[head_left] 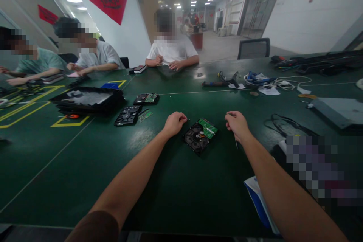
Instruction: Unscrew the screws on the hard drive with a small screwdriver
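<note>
A hard drive (198, 135) lies on the green table between my hands, its green circuit board (208, 128) facing up at the far right corner. At its left edge, my left hand (175, 124) is closed in a pinch. A tiny dark bit shows by those fingertips, too small to name. My right hand (238, 124), to the right of the drive and apart from it, is closed around a screwdriver (236, 142). Its thin shaft points down toward me, and the fingers hide most of the rest.
Left of the drive lie two more hard drives (128, 115) (146, 98) and a loose circuit board (145, 115). Beyond them stands a black tray (87, 100). Cables (289, 123), a grey metal box (337, 111) and a blue-white packet (259, 200) are at right. Several people sit across the table.
</note>
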Motion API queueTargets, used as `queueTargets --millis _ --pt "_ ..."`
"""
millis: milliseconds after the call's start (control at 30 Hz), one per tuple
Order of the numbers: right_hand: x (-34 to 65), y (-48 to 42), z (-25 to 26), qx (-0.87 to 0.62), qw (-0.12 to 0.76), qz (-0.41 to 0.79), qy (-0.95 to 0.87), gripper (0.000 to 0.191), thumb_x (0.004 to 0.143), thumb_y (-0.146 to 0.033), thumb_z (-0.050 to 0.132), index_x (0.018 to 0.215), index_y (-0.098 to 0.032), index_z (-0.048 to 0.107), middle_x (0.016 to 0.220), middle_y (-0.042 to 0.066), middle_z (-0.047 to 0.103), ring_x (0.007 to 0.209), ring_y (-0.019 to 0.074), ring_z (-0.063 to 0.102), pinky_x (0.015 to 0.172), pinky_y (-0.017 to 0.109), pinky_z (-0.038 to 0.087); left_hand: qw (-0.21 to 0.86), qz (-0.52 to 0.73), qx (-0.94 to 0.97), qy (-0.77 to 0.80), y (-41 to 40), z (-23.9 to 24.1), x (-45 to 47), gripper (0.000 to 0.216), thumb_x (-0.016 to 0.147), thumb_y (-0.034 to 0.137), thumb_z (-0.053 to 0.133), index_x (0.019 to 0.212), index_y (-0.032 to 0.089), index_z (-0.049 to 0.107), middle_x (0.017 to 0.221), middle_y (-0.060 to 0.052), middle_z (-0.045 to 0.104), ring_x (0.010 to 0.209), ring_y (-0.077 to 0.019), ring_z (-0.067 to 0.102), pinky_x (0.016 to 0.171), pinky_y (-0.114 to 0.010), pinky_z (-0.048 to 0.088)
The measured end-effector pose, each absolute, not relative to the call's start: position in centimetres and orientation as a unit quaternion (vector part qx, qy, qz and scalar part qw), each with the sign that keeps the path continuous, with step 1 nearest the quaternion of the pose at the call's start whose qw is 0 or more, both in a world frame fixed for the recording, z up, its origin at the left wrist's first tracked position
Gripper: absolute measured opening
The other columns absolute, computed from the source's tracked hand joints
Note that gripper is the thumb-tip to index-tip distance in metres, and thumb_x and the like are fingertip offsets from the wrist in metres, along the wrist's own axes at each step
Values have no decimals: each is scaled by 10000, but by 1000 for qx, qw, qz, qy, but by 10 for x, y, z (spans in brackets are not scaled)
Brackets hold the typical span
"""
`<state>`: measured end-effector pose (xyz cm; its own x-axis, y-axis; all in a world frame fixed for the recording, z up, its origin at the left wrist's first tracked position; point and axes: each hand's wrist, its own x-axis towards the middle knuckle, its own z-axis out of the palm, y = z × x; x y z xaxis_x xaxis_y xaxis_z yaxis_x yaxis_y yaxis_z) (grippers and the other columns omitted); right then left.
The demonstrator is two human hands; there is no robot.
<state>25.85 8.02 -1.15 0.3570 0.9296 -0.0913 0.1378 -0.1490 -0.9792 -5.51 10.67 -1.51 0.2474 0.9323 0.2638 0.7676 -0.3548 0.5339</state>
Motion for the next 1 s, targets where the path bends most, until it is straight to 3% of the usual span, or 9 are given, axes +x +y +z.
queueTargets --millis 367,667,833,900,1000 --pt "266 83 -18 -629 517 419 -403 333 775 -240 747 1087 -233 632 829 19 668 550 132 604 387 222 426 173 338 746 547 105 -23 -65 51 938 181 647 963 199 687 910 -25 736 844 -194 685 789 -301 524" --pt "263 84 -10 -569 546 485 -377 96 839 -235 686 914 -192 643 887 85 716 608 160 685 466 252 533 178 347 758 522 98 -12 -59 97 919 177 655 1003 200 697 894 -14 701 822 -182 656 782 -303 516" --pt "258 77 12 -509 591 498 -378 108 772 -192 700 847 -193 623 802 31 666 613 118 648 481 203 487 174 340 788 483 81 16 -40 93 895 166 665 951 205 727 870 -20 682 814 -186 625 774 -308 493" --pt "253 70 24 -480 590 521 -387 142 782 -235 710 866 -206 600 759 2 640 569 105 609 430 187 409 194 344 798 454 70 30 -29 97 893 181 678 965 211 735 922 -23 694 839 -177 629 786 -303 491" --pt "240 54 40 -440 543 568 -435 310 779 -314 832 950 -239 585 572 -92 500 424 62 430 369 161 217 397 384 741 381 52 49 -15 145 899 295 734 986 181 715 934 -37 703 830 -163 644 787 -298 508"
